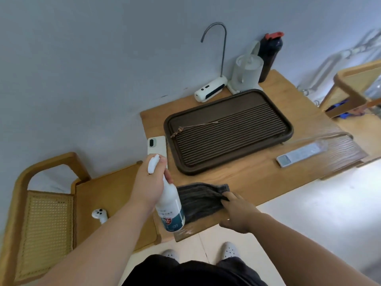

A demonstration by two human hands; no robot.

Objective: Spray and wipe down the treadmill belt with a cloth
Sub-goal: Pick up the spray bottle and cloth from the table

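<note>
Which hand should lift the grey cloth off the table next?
Right. The right hand has its fingertips on the cloth, though a firm pinch isn't clear. The left hand is occupied, gripping the spray bottle.

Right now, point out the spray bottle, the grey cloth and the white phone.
spray bottle (170, 203), head view, white body above the label.
grey cloth (201, 200), head view, middle of the fabric.
white phone (158, 147), head view, plain back beside the lens.

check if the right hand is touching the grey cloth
Touching. The head view shows the right hand pinching the grey cloth at its right edge, with no gap between them.
</note>
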